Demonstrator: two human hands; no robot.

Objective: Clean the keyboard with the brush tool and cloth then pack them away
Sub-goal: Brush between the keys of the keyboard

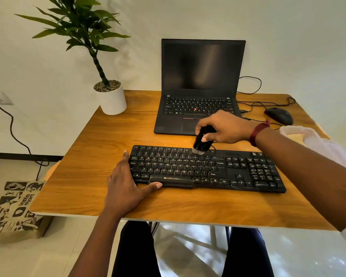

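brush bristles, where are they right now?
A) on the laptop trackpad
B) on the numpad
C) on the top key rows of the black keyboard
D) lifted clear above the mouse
C: the right hand holds the brush tool bristles-down on the upper rows of the keyboard, roughly mid-length, while the left hand steadies its left end.

You have one head view, looking forward and down. It sits close above the table [92,140], facing the wall [288,37].

"ZEBRONICS" on the keyboard [208,169] spacebar; "insta mart" on the floor bag [14,210]
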